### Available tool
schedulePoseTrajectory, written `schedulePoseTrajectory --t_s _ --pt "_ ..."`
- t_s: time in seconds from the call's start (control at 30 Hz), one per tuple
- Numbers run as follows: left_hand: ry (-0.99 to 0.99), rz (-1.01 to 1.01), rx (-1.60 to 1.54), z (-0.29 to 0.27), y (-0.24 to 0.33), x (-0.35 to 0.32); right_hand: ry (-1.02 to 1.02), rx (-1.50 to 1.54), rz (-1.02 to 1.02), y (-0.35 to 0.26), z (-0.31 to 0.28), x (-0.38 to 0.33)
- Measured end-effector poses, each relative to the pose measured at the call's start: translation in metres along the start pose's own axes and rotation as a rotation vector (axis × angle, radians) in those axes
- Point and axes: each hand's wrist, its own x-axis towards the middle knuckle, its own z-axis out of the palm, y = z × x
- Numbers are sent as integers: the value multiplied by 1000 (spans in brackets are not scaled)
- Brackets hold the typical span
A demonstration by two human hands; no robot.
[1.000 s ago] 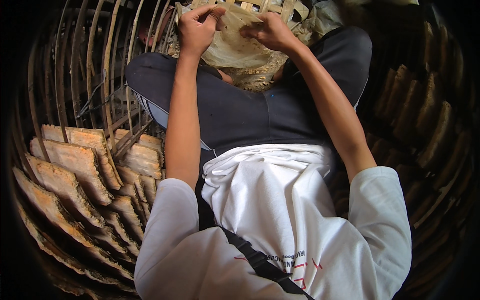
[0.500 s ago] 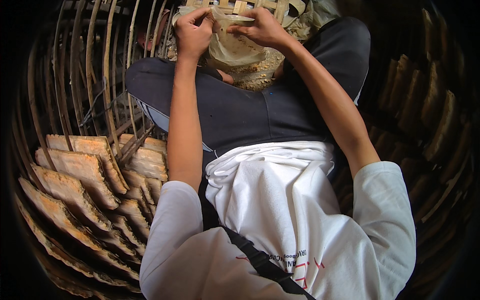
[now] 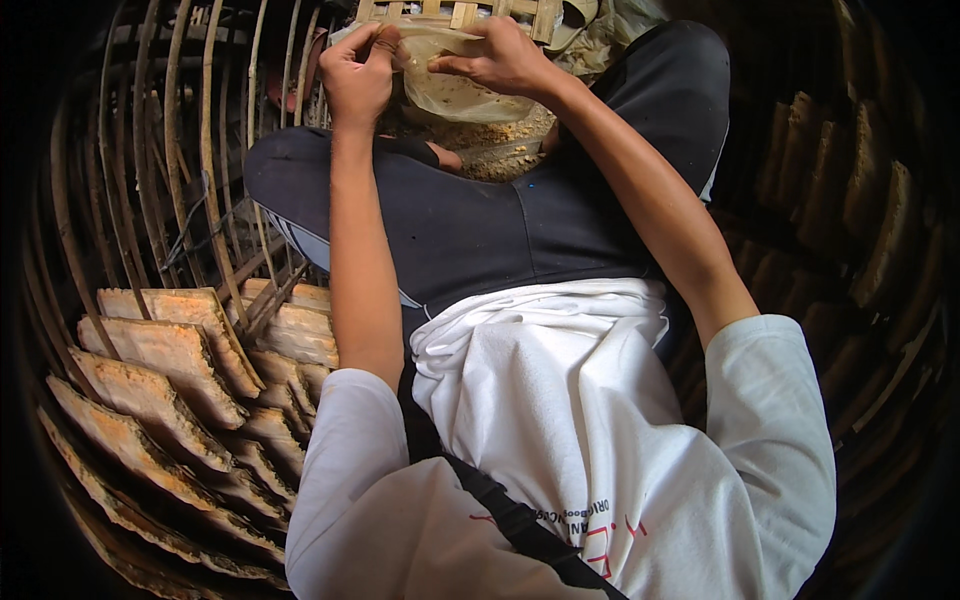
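Pinching the clear plastic sheet at its top edge, left hand and right hand both grip it; peeling it apart likely needs careful fingertip pulls

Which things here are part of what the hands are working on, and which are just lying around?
In hand:
- left hand and right hand, both gripping the thin translucent sheet
- woven bamboo tray just beyond the sheet
- crumbly yellowish matter under it

Lying about:
- stacked crusty slabs at the person's left
- bamboo slat rack
- dim slabs at the right
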Motion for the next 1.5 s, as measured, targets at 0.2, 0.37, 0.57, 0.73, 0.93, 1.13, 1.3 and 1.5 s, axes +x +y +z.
schedulePoseTrajectory --t_s 0.2,0.37,0.57,0.73,0.93,1.13,1.3,1.5 --pt "64 1 53 9 -12 -6 -55 -72 18 10 3 -1" --pt "36 -52 38 8 -7 -7 -49 -143 -63 22 6 0" --pt "14 -155 -44 5 -6 -7 -163 -224 81 23 1 0" --pt "38 -167 -76 4 -3 -5 -141 -143 -49 30 2 -1" --pt "57 -134 -137 -3 -6 1 -132 341 98 28 8 1" --pt "108 -109 -62 -6 -6 -3 -193 196 164 11 1 -2" --pt "192 -81 -48 -6 -2 -3 -290 380 169 10 -1 -1" --pt "203 -146 -26 -14 -28 0 -314 344 169 16 -2 -2"
